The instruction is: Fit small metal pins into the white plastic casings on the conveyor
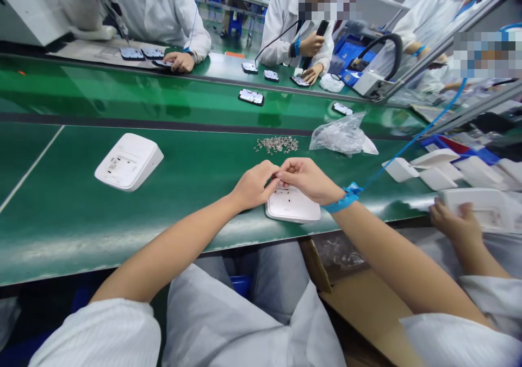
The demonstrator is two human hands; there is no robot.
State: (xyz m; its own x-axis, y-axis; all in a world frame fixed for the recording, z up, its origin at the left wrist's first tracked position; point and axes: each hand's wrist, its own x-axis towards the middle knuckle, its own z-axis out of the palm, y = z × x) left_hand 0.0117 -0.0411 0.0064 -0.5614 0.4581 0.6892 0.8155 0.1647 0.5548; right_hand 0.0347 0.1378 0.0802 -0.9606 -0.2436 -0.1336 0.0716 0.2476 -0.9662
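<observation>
My left hand (256,185) and my right hand (306,179) meet at their fingertips over a white plastic housing (294,208) near the front edge of the green table. Both hands are closed in a pinch; whatever lies between the fingertips is too small to make out. A blue strap with a blue cord circles my right wrist. Just beyond the hands lies a pile of small metal screws (278,144). Another white housing (129,162) rests farther left on the table.
Behind the screws, a clear plastic bag (340,134) lies near the green conveyor belt (175,98), which carries circuit assemblies (251,97). Several white housings (438,176) sit at right, beside a co-worker's hand (460,223) holding one. People in white coats work opposite.
</observation>
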